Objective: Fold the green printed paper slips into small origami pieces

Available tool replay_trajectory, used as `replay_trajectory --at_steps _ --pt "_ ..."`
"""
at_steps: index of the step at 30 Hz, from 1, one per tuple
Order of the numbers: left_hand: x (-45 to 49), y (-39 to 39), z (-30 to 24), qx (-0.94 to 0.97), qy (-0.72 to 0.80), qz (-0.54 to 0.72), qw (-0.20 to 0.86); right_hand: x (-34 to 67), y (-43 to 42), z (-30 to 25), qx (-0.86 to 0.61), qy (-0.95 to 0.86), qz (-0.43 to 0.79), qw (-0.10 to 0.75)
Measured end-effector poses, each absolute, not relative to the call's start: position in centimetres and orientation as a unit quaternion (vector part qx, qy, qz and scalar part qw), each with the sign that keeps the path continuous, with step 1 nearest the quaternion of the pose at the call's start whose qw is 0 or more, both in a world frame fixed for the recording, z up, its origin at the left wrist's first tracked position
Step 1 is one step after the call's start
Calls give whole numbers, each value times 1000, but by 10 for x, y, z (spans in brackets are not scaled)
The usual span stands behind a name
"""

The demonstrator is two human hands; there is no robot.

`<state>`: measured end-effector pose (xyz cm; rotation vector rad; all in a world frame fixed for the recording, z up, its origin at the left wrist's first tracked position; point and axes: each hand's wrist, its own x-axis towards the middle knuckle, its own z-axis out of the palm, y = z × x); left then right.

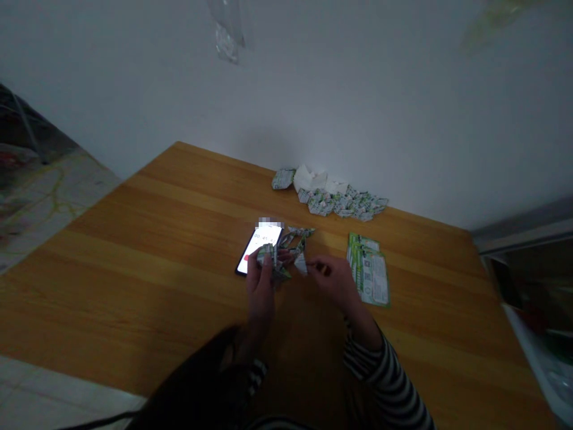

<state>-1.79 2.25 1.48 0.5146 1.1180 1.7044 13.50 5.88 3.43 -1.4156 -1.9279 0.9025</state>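
Over the lower part of a lit phone (252,243), my left hand (261,286) grips a folded paper piece (267,255) printed in green and white. My right hand (333,279) is closed in a pinch at the edge of a small pale folded flap (301,263) just right of the left hand. Whether that flap belongs to the same paper piece I cannot tell. Several narrow folded paper strips (301,232) lie right beside the phone. The phone shows a running-timer style screen, partly covered by the left hand.
A stack of green-and-white printed leaflets (373,278) lies right of my right hand. Along the wall (358,101) at the back sit a row of folded paper pieces (342,202) and a white crumpled paper (308,178). The wooden table (134,257) ends at the left over a tiled floor.
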Motion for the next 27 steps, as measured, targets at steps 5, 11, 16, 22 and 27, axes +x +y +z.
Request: replay_trajectory --at_steps 5,11,16,22,27 --pt "-11 18 14 275 462 672 509 140 59 36 -530 -568 494 390" --pt "-10 15 12 322 504 643 479 132 57 36 -534 -534 537 377" --pt "-9 14 9 354 509 636 459 131 56 39 -519 -547 541 373" --pt "-8 12 5 360 511 634 455 132 52 40 -525 -581 502 367" --pt "-7 13 5 356 512 643 445 129 48 40 -541 -588 474 371"
